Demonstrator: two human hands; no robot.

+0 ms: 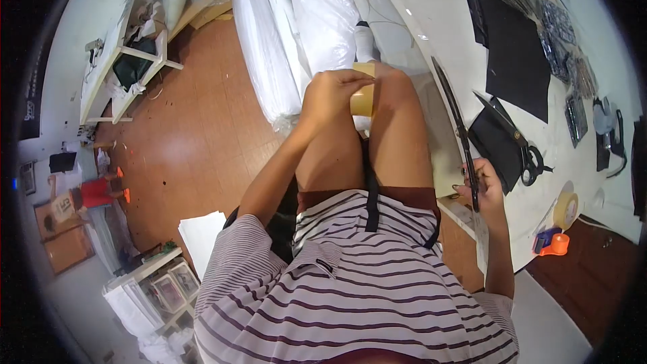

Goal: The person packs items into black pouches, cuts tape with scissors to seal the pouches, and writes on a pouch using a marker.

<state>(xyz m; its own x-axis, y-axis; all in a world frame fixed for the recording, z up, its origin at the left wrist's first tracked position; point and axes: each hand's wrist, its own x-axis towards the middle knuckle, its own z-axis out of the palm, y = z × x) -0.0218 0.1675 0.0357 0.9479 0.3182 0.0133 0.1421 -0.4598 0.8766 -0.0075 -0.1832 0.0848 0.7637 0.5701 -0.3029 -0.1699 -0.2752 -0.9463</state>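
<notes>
Between my knees is a roll of tan packing tape [362, 100]. My left hand [329, 98] is closed at its upper side, fingertips pinched together against the tape. Over at the table's edge, my right hand [486, 183] has its fingers closed around the lower part of a long, narrow black strip [458, 121]. The strip runs along the edge of the white table [431, 23], away from me; its material is hard to make out. Just beyond it, black-handled scissors [524, 148] lie over a folded black piece [490, 136].
A larger black sheet [517, 71] and several plastic-wrapped packets [556, 27] lie further up the table. Near its close end stand another tape roll [566, 209] and an orange tape dispenser [555, 244]. Wrapped white rolls [327, 20] lie ahead; a person [84, 195] is at far left.
</notes>
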